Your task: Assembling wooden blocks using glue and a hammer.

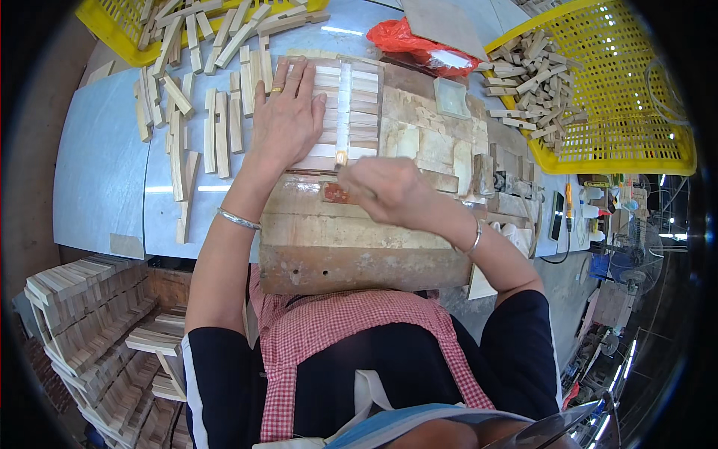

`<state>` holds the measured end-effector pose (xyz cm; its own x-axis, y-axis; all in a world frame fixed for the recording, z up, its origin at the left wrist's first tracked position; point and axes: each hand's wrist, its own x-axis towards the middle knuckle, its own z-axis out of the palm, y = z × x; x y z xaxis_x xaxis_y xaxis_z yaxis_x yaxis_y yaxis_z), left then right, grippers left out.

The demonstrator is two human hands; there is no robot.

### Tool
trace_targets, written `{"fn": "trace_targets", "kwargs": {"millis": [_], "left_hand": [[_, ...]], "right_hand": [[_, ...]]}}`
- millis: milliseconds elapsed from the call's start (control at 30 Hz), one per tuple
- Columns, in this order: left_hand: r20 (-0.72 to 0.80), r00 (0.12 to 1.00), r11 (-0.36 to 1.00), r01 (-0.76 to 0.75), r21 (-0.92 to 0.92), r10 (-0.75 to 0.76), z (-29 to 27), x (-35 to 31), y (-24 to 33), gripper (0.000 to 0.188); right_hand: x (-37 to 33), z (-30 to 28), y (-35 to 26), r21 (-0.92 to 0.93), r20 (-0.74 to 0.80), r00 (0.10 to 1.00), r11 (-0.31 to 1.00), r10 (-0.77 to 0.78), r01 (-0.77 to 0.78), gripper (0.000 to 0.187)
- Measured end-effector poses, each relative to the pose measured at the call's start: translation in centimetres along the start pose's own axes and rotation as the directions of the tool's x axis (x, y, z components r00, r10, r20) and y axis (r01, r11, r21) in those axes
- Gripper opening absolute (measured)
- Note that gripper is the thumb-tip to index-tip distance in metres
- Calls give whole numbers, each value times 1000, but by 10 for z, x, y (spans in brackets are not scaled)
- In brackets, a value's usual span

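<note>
My left hand (286, 120) lies flat, its fingers stretched over a row of pale wooden strips (364, 101) packed side by side on a worn wooden work board (359, 224). A whitish band (345, 97) runs across the row, away from me, just right of that hand. My right hand (385, 187) is closed and slightly blurred by motion at the near end of the band. A small tan tip (341, 158) shows beside its fingers; what it grips is mostly hidden. Under the right hand, a reddish-brown patch (336, 193) shows on the board.
Loose notched wooden pieces (217, 135) lie to the left on the blue-grey table (97, 165). Yellow baskets (613, 90) hold more pieces at far right and far left. A red plastic bag (419, 49) lies at the back. Stacked wooden pieces (97, 314) stand at lower left.
</note>
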<state>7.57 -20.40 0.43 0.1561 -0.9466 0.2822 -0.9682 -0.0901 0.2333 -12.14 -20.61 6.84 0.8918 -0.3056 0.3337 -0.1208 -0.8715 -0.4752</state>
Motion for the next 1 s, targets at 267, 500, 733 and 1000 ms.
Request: {"fn": "trace_targets", "kwargs": {"millis": [267,500,733,1000], "left_hand": [[-8,1000,1000,-9,-21,9,-5,-4,1,51],[-2,1000,1000,-19,-15,19,-6,-7,6,51],[19,1000,1000,4,-8,-4,-6,-3,-1,51],[-29,999,996,-41,-81,38,-10,8,5,52]], "right_hand": [[52,-27,44,305,92,753,702,651,-644,40],[106,-29,121,-29,-113,860,864,497,-503,39],[94,-31,87,275,-22,752,727,659,-629,32],[106,-5,122,-280,-401,888,892,227,-354,23]]}}
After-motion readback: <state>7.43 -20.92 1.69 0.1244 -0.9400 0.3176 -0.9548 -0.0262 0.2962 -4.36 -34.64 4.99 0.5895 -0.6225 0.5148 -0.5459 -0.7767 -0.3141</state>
